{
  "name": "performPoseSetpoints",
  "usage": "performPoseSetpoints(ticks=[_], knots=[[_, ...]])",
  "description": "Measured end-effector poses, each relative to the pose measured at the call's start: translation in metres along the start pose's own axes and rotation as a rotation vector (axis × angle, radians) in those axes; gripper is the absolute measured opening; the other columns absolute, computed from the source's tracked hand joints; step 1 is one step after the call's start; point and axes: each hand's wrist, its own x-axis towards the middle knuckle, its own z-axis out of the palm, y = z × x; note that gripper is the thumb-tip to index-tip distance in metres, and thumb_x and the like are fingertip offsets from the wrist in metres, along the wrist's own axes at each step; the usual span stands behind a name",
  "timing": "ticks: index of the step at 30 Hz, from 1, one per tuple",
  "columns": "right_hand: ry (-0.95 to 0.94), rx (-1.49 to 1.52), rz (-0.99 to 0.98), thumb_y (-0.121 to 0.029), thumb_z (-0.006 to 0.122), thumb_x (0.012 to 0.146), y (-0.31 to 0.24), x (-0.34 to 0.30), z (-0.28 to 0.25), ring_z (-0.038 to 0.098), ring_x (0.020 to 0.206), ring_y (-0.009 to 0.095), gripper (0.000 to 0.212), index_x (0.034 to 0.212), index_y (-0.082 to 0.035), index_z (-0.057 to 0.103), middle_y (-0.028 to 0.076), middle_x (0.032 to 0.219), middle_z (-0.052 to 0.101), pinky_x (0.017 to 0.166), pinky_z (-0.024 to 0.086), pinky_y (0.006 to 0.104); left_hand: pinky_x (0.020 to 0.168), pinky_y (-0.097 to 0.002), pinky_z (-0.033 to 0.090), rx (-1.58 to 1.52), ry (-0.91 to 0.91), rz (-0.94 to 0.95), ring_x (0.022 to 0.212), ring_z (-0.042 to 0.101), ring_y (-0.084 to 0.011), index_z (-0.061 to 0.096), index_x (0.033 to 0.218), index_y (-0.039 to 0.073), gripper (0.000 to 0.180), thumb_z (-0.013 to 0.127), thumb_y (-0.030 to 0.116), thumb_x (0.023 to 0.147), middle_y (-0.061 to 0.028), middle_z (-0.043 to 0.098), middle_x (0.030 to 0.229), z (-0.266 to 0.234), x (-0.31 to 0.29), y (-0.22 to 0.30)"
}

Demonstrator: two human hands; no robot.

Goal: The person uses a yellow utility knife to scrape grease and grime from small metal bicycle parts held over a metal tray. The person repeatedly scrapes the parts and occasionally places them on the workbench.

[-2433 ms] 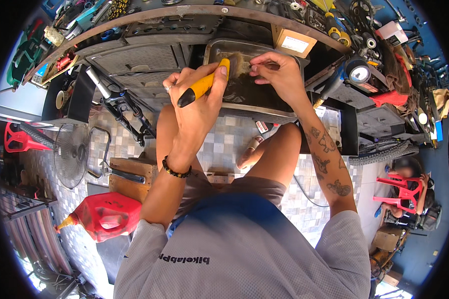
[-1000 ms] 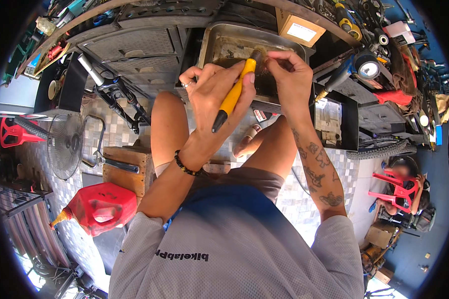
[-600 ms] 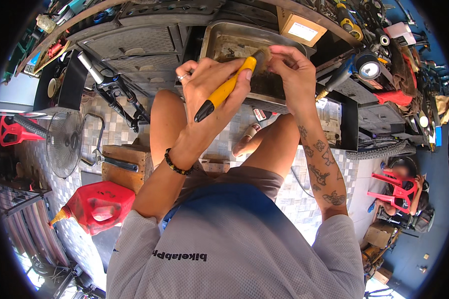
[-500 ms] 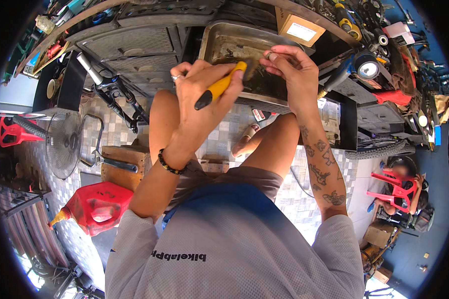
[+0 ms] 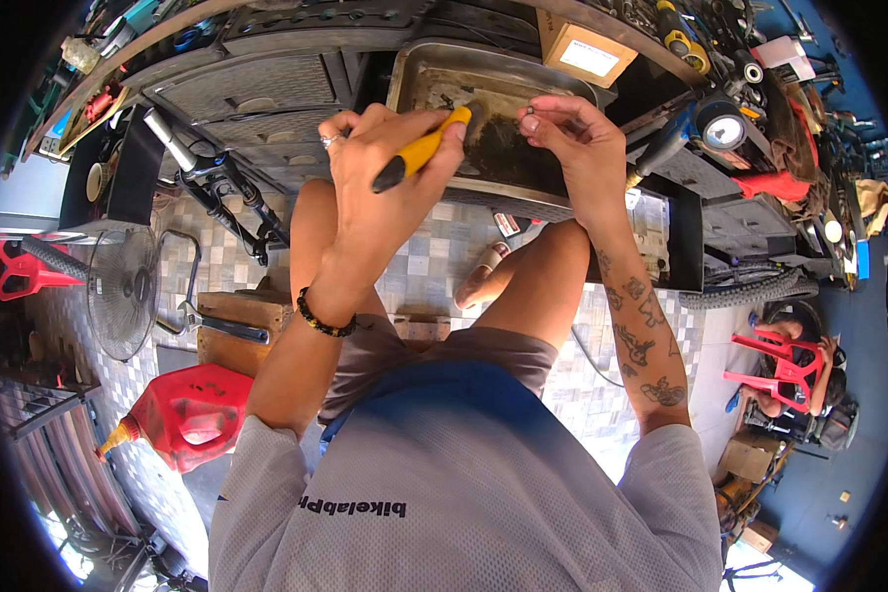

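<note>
My left hand (image 5: 380, 178) is wrapped round a brush (image 5: 422, 156) with a yellow handle and a black butt end. The brush's head points over a shallow metal tray (image 5: 498, 77) with a dirty, dark wet bottom. Above the tray's right side, my right hand (image 5: 584, 148) pinches a small metal part (image 5: 530, 111) between thumb and fingertips; its exact kind is too small to tell. The brush head is apart from that part, to its left. A few little dark bits (image 5: 447, 101) lie in the tray.
Tools crowd the bench at the upper right, beside a cardboard box (image 5: 588, 51). A bicycle fork (image 5: 222, 183) leans at the left, near a fan (image 5: 123, 294), a wooden box (image 5: 242, 331) and a red jug (image 5: 192, 414). Someone sits by a red chair (image 5: 784, 370) at the far right.
My left hand has drawn the brush leftward, away from the small part. My right hand keeps its pinch over the tray, nearly in place.
</note>
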Motion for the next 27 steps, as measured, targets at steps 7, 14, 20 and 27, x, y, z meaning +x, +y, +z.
performPoseSetpoints(ticks=[7, 14, 20, 27], knots=[[-0.017, -0.147, -0.050, 0.004, 0.080, 0.104, 0.001, -0.006, 0.006, 0.083, 0.101, 0.015, 0.024, 0.128, 0.003, 0.081, 0.011, 0.112, 0.087, 0.093, 0.067, 0.0300, 0.103, -0.0387, 0.039, -0.184, 0.025, -0.079, 0.081, 0.071, -0.0180, 0.091, 0.108, 0.010, 0.017, 0.090, 0.023, 0.097, -0.0023, 0.085, 0.089, -0.012, 0.007, 0.021], [0.085, -0.429, -0.249, 0.011, 0.080, 0.100, -0.013, -0.012, 0.009, 0.085, 0.104, 0.019, 0.038, 0.134, -0.001, 0.067, 0.014, 0.109, 0.086, 0.092, 0.068, 0.0314, 0.096, -0.0402, 0.037, -0.085, -0.051, 0.110, 0.082, 0.071, -0.0186, 0.091, 0.110, 0.012, 0.016, 0.091, 0.019, 0.096, -0.0022, 0.085, 0.093, -0.008, 0.007, 0.016], [0.081, -0.398, -0.257, 0.010, 0.082, 0.099, -0.008, -0.012, 0.011, 0.085, 0.104, 0.019, 0.042, 0.132, -0.002, 0.061, 0.014, 0.109, 0.086, 0.093, 0.069, 0.0324, 0.099, -0.0396, 0.039, -0.211, -0.037, 0.061, 0.080, 0.072, -0.0185, 0.091, 0.107, 0.011, 0.014, 0.089, 0.022, 0.099, -0.0019, 0.086, 0.091, 0.003, 0.001, 0.014], [0.088, -0.374, -0.214, 0.009, 0.083, 0.099, -0.001, -0.013, 0.012, 0.084, 0.101, 0.017, 0.039, 0.130, -0.002, 0.063, 0.014, 0.108, 0.086, 0.091, 0.068, 0.0318, 0.099, -0.0383, 0.040, -0.164, -0.044, -0.009, 0.079, 0.072, -0.0174, 0.091, 0.104, 0.010, 0.014, 0.089, 0.023, 0.099, -0.0008, 0.085, 0.087, -0.002, -0.003, 0.012]])
